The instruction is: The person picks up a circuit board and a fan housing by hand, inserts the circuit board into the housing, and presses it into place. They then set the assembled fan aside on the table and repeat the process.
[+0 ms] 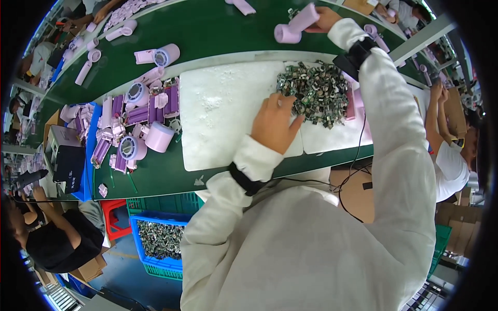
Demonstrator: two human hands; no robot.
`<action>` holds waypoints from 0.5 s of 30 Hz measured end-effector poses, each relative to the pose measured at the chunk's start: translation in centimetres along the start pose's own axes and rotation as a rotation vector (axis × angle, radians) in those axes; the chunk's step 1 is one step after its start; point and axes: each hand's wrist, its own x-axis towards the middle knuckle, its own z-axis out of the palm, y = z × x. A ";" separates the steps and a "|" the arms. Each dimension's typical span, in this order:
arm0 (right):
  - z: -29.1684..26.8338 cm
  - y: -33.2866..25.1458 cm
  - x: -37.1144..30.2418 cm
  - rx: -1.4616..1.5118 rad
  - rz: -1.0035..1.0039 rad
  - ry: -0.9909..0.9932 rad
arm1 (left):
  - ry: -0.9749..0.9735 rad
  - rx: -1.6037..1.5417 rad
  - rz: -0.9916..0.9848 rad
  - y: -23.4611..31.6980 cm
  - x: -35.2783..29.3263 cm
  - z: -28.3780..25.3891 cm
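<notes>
A long green workbench (161,179) crosses the room, its far edge bordered by a pale rail (218,58), with another broad green surface (223,31) curving away beyond it and a thick white post (423,39) slanting in at the upper right. Below lies a bluish-grey floor (122,267) marked by a yellow line (122,254) — a red plastic stool (110,206) stands near the bench. Cardboard boxes (456,223) are stacked at the right — the light is bright and even, whitest in a striped patch (61,298) at lower left
</notes>
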 end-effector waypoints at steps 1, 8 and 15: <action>-4.7 0.5 0.8 -0.188 -0.127 0.013 | 0.001 0.019 0.037 0.7 0.6 1.2; 14.8 -6.5 -1.4 -0.569 -0.138 -0.009 | 0.037 0.086 -0.100 -0.9 -1.5 0.7; 27.6 -7.0 2.3 -0.957 -0.439 -0.085 | 0.091 -0.156 -0.287 -1.1 -2.6 -0.6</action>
